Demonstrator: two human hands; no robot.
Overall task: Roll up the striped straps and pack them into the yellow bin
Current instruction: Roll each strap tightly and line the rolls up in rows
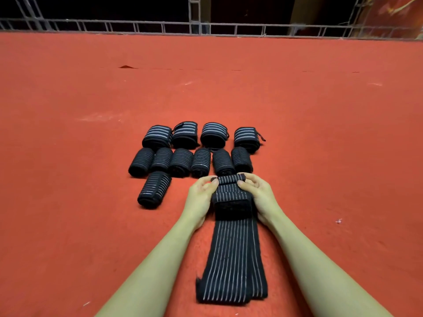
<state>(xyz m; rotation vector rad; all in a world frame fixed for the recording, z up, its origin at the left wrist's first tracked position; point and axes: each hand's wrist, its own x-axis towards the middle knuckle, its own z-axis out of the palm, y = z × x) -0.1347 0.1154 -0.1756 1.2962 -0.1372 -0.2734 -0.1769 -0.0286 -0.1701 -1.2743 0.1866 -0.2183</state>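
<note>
Left hand (201,191): grips the left end of the small roll just started at the far end of the strap, thumb and fingertips curled round it.
Right hand (256,191): grips the right end of the same roll in a mirrored hold, so the two hands sit apart with the roll between them.
Strap in hand (231,259): black with thin pale stripes, lying flat on the red surface (320,133) and running from the hands toward 6 o'clock; a plain black patch (231,208) (probably the fastening pad) lies across it just behind the roll.
Step in hand: judged to be the first turns of the roll, worked back toward the person.
Doing it well: keep both ends level so the edges stack square, hold even tension with the thumbs, and let the flat length feed in straight; a loose start would likely telescope sideways.
Risk: the strap looks doubled near the 6 o'clock end, so layers may slip against each other.
Finished rolls: a lone thin-striped roll (154,189) lies at 9 o'clock of the hands; a row of six more (191,162) sits at 12 o'clock, touching one another; beyond it, four broad-striped rolls (203,136).
Yellow bin: not in view, so packing seems yet to come.
Far edge: a metal lattice frame (206,27) runs along 12 o'clock.
</note>
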